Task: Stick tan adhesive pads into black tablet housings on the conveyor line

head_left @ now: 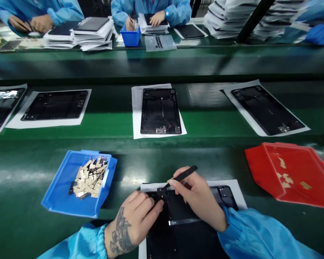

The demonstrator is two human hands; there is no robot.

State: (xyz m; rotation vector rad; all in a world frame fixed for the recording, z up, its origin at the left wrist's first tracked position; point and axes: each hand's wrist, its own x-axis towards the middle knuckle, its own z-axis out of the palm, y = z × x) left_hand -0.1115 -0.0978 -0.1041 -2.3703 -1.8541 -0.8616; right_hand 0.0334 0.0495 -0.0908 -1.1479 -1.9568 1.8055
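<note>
A black tablet back housing (186, 239) lies in front of me on a white sheet (239, 196). My right hand (201, 198) is closed round black tweezers (186, 174), their tip down at the housing's upper left corner. Beside that tip is a small dark piece (160, 192), too blurred to name. My left hand (136, 219) rests at the same corner, thumb and fingers curled together; what they pinch, if anything, is hidden. A pale strip (185, 221) runs across the housing's inside.
To the left is a blue bin (63, 190) of small cream-backed parts (89, 180); to the right, a red bin (302, 172) with paper scraps. Farther off, several housings (161, 111) lie on white sheets along the green line. Co-workers in blue sleeves (175, 14) sit opposite.
</note>
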